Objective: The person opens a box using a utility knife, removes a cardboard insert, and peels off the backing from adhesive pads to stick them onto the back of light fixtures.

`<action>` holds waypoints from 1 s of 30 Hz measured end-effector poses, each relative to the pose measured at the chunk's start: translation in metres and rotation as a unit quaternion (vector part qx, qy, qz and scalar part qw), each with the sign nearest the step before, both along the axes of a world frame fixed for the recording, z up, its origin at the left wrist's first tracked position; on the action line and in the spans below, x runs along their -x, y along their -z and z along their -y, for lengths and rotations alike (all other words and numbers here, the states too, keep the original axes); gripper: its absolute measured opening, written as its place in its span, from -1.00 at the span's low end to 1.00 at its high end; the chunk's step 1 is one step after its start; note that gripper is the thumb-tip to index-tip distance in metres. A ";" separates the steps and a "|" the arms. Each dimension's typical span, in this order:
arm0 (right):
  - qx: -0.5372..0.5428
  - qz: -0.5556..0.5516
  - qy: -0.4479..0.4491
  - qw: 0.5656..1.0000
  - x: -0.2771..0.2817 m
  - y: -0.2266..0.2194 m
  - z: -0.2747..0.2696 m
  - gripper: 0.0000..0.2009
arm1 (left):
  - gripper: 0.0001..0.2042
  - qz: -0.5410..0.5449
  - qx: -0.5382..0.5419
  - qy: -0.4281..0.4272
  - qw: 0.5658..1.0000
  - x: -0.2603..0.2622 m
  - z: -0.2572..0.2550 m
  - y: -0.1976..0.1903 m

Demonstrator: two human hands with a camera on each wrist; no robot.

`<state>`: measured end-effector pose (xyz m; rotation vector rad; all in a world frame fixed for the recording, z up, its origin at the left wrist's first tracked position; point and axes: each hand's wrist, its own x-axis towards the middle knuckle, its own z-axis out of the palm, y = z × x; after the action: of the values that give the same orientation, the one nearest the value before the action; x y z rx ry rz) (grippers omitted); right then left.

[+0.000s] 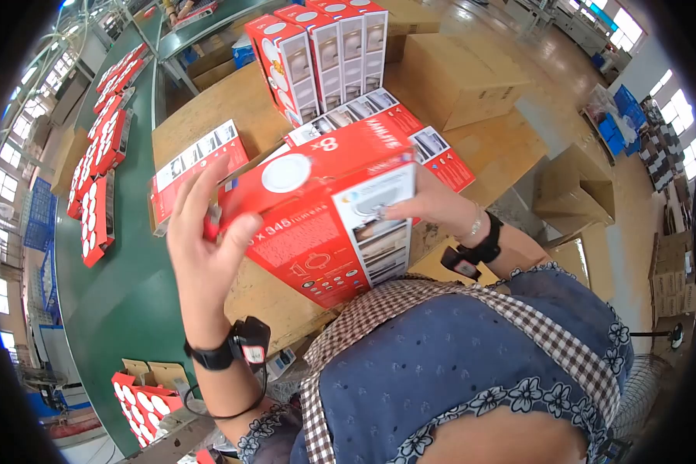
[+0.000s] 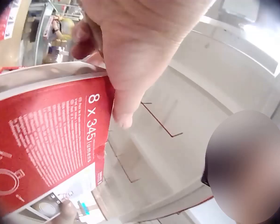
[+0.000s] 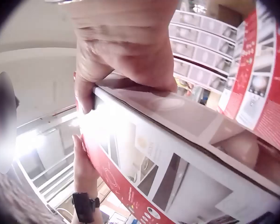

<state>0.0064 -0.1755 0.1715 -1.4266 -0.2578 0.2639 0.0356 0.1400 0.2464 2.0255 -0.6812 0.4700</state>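
A large red light-fixture carton [image 1: 309, 240], marked "8 x 345 lumens", stands tilted in front of the person's apron. The right hand [image 1: 433, 197] grips its right end, thumb on the photo-printed panel and the other fingers behind it. In the right wrist view that hand [image 3: 126, 46] bends over the carton's edge. At the left end, the left hand [image 1: 209, 232] is spread, its fingers raised and its thumb right at the top front edge. The left wrist view shows its thumb [image 2: 123, 107] beside the carton's edge, near a pale flap [image 2: 42, 77] at the end.
More red cartons [image 1: 332, 62] stand upright at the back of the wooden table [image 1: 271, 294], with another lying at left [image 1: 197, 170]. Smaller red boxes [image 1: 97, 216] line the green conveyor [image 1: 131, 301]. Brown cardboard boxes [image 1: 464, 77] stand at right.
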 end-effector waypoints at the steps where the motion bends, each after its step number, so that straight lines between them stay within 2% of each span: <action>1: -0.003 -0.001 -0.005 1.000 -0.011 0.007 -0.005 -0.10 | -0.44 -0.001 -0.003 -0.005 1.000 -0.006 -0.004 0.010; 3: -0.011 -0.018 -0.040 0.999 -0.026 0.021 -0.016 -0.07 | -0.48 -0.114 0.004 0.022 0.993 -0.016 -0.013 0.033; 4: 0.022 -0.008 -0.047 0.999 -0.030 0.024 -0.020 -0.08 | -0.54 -0.169 0.063 0.012 0.984 -0.017 -0.017 0.046; 5: 0.018 -0.011 -0.051 0.998 -0.027 0.024 -0.024 -0.08 | -0.54 -0.172 0.060 0.007 0.983 -0.015 -0.022 0.054; 6: 0.149 0.115 0.024 0.982 -0.021 0.015 -0.033 -0.08 | -0.57 -0.201 0.099 -0.001 0.975 -0.012 -0.027 0.058; 7: 0.273 0.237 0.100 0.927 -0.017 0.002 -0.042 -0.08 | -0.60 -0.229 0.137 -0.008 0.964 -0.013 -0.032 0.059; 8: 0.326 0.388 0.181 0.843 -0.009 -0.021 -0.056 -0.28 | -0.63 -0.240 0.146 -0.017 0.959 -0.009 -0.031 0.054; 9: 0.324 0.384 0.180 0.846 -0.009 -0.029 -0.063 -0.28 | -0.63 -0.245 0.143 -0.020 0.959 -0.007 -0.032 0.052; 11: 0.407 0.591 0.178 0.673 -0.015 -0.036 -0.072 -0.50 | -0.62 -0.252 0.144 -0.029 0.957 -0.008 -0.028 0.052; 12: 0.362 0.606 0.173 0.687 -0.018 -0.034 -0.083 -0.71 | -0.62 -0.252 0.142 -0.025 0.957 -0.008 -0.028 0.052; 14: 0.371 0.596 0.169 0.691 -0.018 -0.034 -0.085 -0.72 | -0.60 -0.252 0.092 -0.079 0.960 -0.007 -0.022 0.045; 18: 0.367 0.567 0.167 0.719 -0.014 -0.042 -0.088 -0.74 | -0.59 -0.256 0.086 -0.075 0.960 0.004 -0.017 0.033; 23: 0.356 0.566 0.167 0.725 -0.011 -0.039 -0.089 -0.77 | -0.55 -0.263 0.028 -0.098 0.959 0.015 -0.017 0.022; 30: 0.386 0.534 0.109 0.745 -0.019 -0.050 -0.086 -0.78 | -0.46 -0.199 -0.075 -0.044 0.976 -0.010 -0.016 0.016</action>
<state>0.0259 -0.0896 0.2219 -2.3052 -0.9952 -0.7968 0.0454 0.1562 0.2307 2.2122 -0.3901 0.0544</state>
